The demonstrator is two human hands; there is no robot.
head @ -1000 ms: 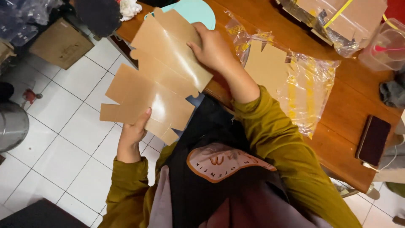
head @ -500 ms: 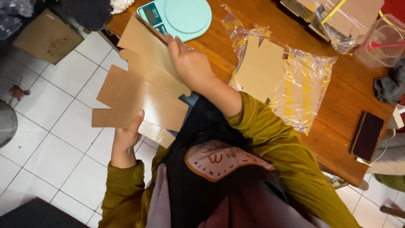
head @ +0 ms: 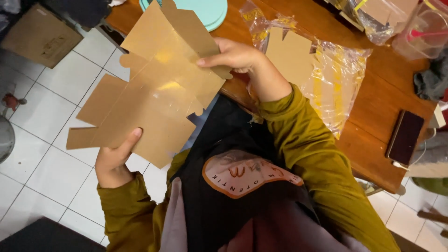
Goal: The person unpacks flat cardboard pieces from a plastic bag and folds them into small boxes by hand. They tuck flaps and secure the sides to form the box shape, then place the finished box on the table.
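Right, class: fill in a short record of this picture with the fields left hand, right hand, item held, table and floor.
left hand: left hand grips the lower edge of the cardboard box blank
right hand: right hand pinches its upper right flap
item held: flat, brown, die-cut, glossy face up
table: wooden table bears a plastic bag of blanks, a teal round lid, a dark phone
floor: white tiles

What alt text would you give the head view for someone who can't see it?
Both hands hold a flat, die-cut brown cardboard blank over a tiled floor: the left hand grips its lower edge, the right hand its upper right flap. Beside them, a wooden table carries a plastic bag of more blanks, a teal lid and a dark phone.
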